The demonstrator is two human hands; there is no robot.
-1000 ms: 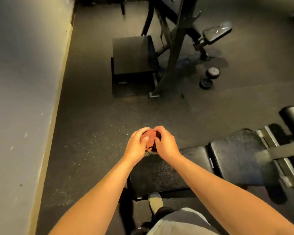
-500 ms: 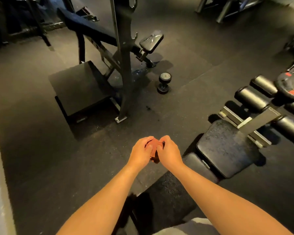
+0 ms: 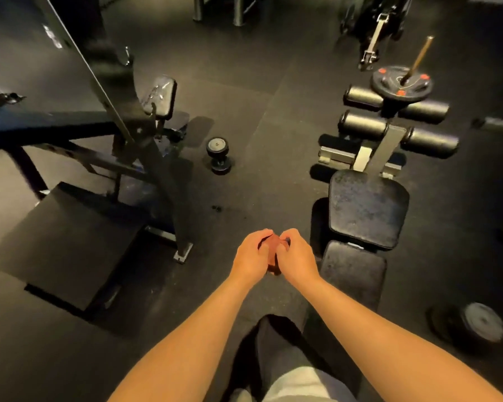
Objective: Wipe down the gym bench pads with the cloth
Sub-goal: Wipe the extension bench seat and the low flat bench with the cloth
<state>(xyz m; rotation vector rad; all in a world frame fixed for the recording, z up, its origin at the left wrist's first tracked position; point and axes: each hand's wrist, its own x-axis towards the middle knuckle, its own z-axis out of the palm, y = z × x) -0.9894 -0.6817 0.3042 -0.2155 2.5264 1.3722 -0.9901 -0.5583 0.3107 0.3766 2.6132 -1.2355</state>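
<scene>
Holding the cloth (image 3: pixel 273 250) between them, the left hand (image 3: pixel 251 256) and right hand (image 3: pixel 295 258) are still curling their fingers tight around it, left of the bench (image 3: pixel 366 210). The bench is now lying lengthwise, no longer slanted. The cloth is mostly hiding between the hands.

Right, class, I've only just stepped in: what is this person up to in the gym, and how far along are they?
A person stands over a gym bench, holding a small reddish cloth bunched between the left hand and the right hand. The hands are held above the floor, just left of the bench, not on it. The seat pad and the nearer back pad are untouched at this moment, so no wiping is under way. A dumbbell lies on the floor farther off.
</scene>
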